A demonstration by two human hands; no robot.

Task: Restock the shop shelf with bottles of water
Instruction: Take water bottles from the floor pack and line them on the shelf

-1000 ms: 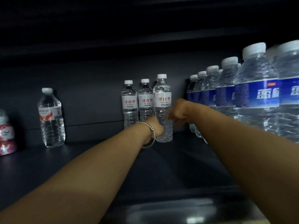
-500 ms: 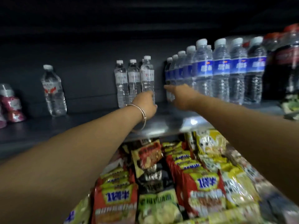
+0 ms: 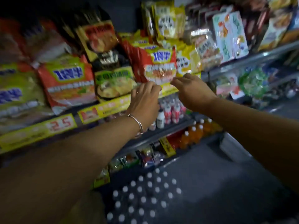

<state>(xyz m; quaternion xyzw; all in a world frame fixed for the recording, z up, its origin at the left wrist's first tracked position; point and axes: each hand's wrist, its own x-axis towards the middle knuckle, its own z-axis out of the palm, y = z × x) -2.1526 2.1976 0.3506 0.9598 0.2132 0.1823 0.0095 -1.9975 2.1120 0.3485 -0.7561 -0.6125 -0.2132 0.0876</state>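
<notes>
Both hands are hanging empty in front of the noodle packets (image 3: pixel 155 67): the left hand (image 3: pixel 144 101), with a bracelet (image 3: pixel 137 125) on its wrist, and the right hand (image 3: pixel 192 92), fingers (image 3: pixel 176 82) loosely curled. Below, a pack of water bottles (image 3: pixel 144 196) is sitting on the floor (image 3: pixel 218 183), white caps showing.

Small shop, shelves of instant noodle packets (image 3: pixel 68 81), yellow price tags (image 3: pixel 61 123), orange drink bottles (image 3: pixel 194 133)
</notes>
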